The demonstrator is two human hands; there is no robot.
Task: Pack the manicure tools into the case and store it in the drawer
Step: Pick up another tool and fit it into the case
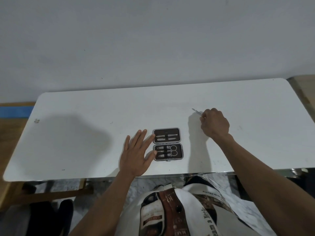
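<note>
A small manicure case point(168, 144) lies open on the white table point(85, 126), dark inside with a grey rim. Its far half holds slim metal tools; its near half holds clippers and small scissors point(172, 150) under elastic straps. My left hand point(137, 155) lies flat on the table with its fingers spread, the fingertips touching the case's left edge. My right hand point(215, 123) is to the right of the case and farther back. It pinches a thin metal tool point(196, 111) whose tip points up and left, just above the table.
A plain wall stands right behind the table. Wooden furniture edges show at the far left point(15, 126) and far right point(305, 89). Below the table's near edge are a marbled floor and a dark chair point(49, 217) at the lower left. No drawer is in view.
</note>
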